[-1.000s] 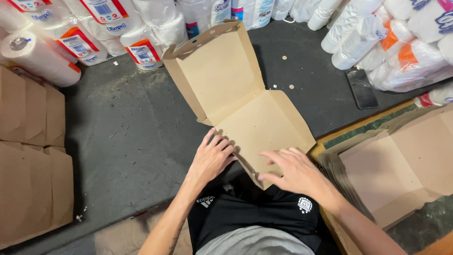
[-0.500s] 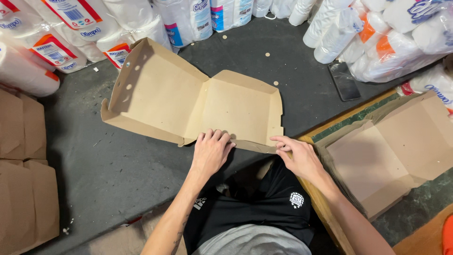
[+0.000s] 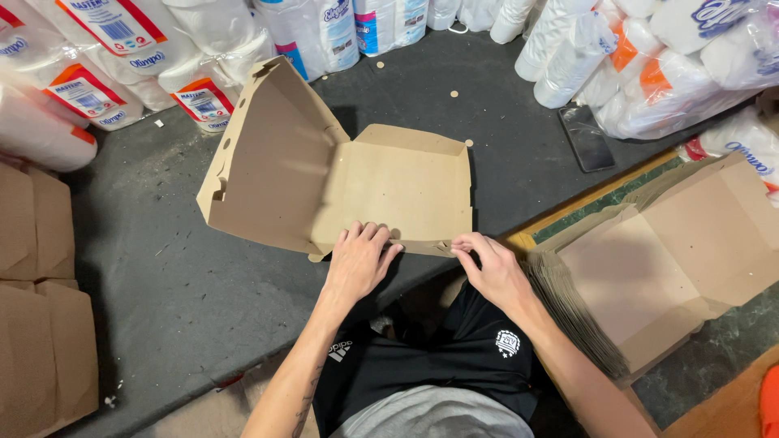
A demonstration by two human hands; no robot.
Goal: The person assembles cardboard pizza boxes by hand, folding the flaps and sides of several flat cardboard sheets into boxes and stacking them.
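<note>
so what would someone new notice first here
Probably the open brown cardboard box at centre on the dark floor, with the left hand and right hand pressing its near edge. Next, the stack of flat box blanks at right, and white paper rolls in plastic packs along the top.

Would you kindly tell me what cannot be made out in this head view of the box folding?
- Near front wall of the cardboard box: partly hidden by the left hand and right hand.
- Stack of flat boxes: cut off by the right edge.
- Dark phone: screen content too dark to tell.
</note>
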